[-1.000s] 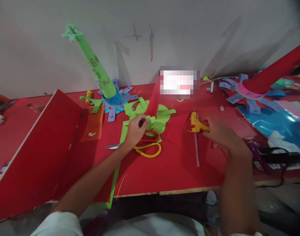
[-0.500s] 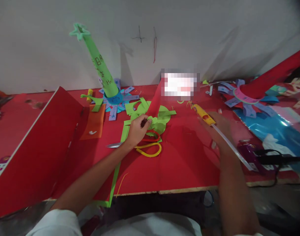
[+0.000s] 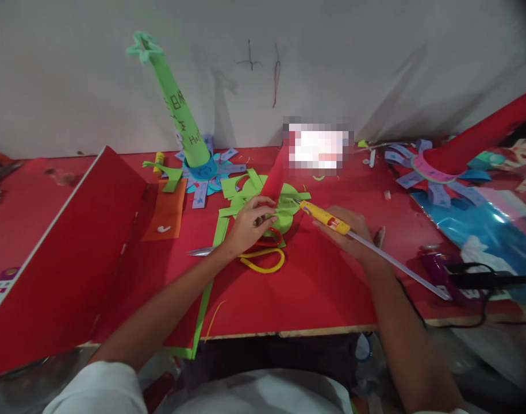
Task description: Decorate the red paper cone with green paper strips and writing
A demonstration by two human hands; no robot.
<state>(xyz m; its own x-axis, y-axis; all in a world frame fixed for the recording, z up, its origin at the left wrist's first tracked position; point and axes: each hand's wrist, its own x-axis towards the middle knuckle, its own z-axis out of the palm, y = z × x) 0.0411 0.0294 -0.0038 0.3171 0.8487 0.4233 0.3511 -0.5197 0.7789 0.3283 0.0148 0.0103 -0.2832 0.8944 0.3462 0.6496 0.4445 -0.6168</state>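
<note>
My right hand is wrapped round a yellow glue gun, with a long clear glue stick trailing from its back. The gun's nozzle points left, at the green paper base of a red paper cone. Curled at the left of the cone's foot, my left hand has thumb and fingers closed on a green paper piece, largely hidden by the fingers. Scissors with red and yellow handles lie under my left wrist, their blades pointing left.
A green paper tower with a star top stands at the back left. Another red cone leans at the right. A red board stands tilted on the left. An orange sheet, a blue plastic packet and a purple device with a black cable lie around.
My right hand has brought the glue gun left, its nozzle now over the green base. My left hand stays by the cone, its fingers shifted slightly. The view has tilted a little.
</note>
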